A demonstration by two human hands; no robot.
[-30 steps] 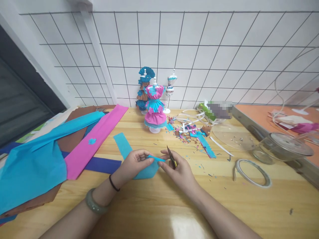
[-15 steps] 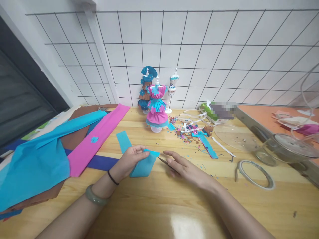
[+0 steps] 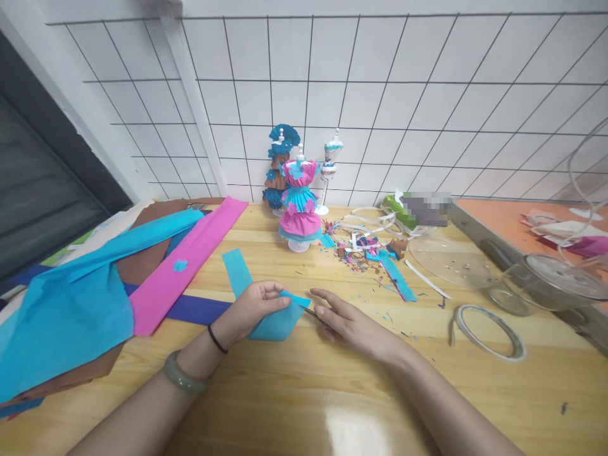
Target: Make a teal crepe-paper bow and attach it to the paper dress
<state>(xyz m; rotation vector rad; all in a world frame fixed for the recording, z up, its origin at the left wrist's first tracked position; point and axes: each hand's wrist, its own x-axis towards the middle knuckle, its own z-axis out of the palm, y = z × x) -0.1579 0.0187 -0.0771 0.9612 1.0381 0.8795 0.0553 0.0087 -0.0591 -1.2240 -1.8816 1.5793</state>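
Note:
My left hand (image 3: 259, 304) pinches a light-blue crepe paper strip (image 3: 280, 326) between thumb and fingers. One end of the strip is folded over, and its other end lies flat on the table beyond that hand. My right hand (image 3: 344, 323) is closed around dark, pointed scissors (image 3: 311, 311), whose handles are mostly hidden by the fingers. The blade tips meet the right edge of the paper. Behind the hands stands a small dress form in a pink and blue paper dress (image 3: 300, 209).
Two more dress forms, one in a teal and brown dress (image 3: 278, 171), stand by the tiled wall. Paper scraps (image 3: 361, 247) litter the table at centre right. A roll of tape (image 3: 491, 335) and a clear container (image 3: 551, 285) lie right; pink crepe paper (image 3: 190, 269) lies left.
The folded paper edge has shifted slightly right. The scissor tips, apart from the paper's edge before, now meet it. Both hands stay nearly in place.

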